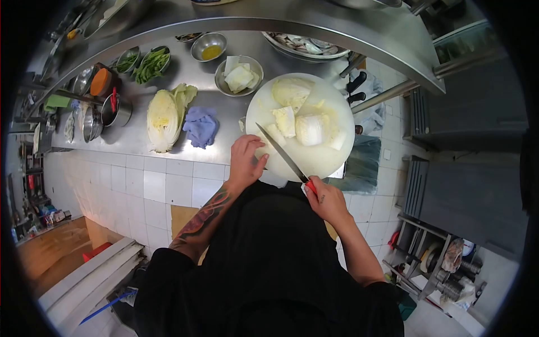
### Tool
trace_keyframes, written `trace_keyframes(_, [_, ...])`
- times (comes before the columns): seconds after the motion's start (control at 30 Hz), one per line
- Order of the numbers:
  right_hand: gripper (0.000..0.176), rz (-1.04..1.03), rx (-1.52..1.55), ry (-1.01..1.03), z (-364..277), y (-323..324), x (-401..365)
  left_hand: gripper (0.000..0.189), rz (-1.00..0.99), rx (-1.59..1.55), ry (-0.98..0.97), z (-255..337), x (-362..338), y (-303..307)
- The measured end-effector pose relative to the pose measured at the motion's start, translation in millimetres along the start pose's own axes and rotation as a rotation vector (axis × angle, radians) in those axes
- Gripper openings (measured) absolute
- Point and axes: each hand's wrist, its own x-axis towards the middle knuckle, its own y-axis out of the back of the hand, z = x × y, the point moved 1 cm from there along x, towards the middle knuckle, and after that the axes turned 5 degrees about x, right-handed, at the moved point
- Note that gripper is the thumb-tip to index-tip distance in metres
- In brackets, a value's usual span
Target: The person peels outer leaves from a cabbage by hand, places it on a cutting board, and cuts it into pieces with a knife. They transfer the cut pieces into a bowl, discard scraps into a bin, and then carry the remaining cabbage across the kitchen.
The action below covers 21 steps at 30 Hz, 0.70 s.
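Note:
On the round white cutting board (331, 163) lie several pieces of napa cabbage (310, 129), with a larger leafy part (292, 91) at the back. My right hand (327, 199) is wrapped round the red handle of a kitchen knife (283, 154). Its blade points forward and left, low over the board's left half. At the board's left edge rests my left hand (247, 160), fingers stretched forward and thumb apart, close to the blade. Whether a scrap lies under its fingertips is hidden. Left of it are a crumpled blue cloth (201, 127) and a cut cabbage half (166, 119).
Behind the board stands a metal bowl (239, 76) of cut cabbage. Farther back are a bowl with yellow liquid (209, 47), bowls of greens (151, 64) and a large bowl of fish (306, 45). A steel shelf (252, 23) overhangs the counter. Black-handled knives (356, 82) hang at right.

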Motion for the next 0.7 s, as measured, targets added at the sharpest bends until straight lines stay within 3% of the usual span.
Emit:
trace_keyframes(0.13, [0.029,-0.03,0.013,-0.084,4,5,2,0.03,-0.02,0.048,-0.031,4,1,2])
trace_keyframes(0.2, [0.028,0.068,-0.079,-0.211,-3,9,1,0.03,-0.013,0.053,-0.036,4,0,2])
trace_keyframes(0.23, [0.028,0.067,-0.082,-0.21,-2,6,0,0.031,-0.007,0.058,-0.048,4,1,3])
trace_keyframes(0.3, [0.029,0.154,0.029,0.025,0,0,-2,0.03,-0.013,0.066,-0.05,5,2,4])
trace_keyframes(0.4, [0.025,0.051,-0.014,0.047,-7,-4,2,0.027,-0.035,0.104,-0.061,5,2,10])
trace_keyframes(0.7, [0.027,0.035,0.076,-0.109,24,-2,5,0.019,-0.094,0.12,-0.057,-2,6,18])
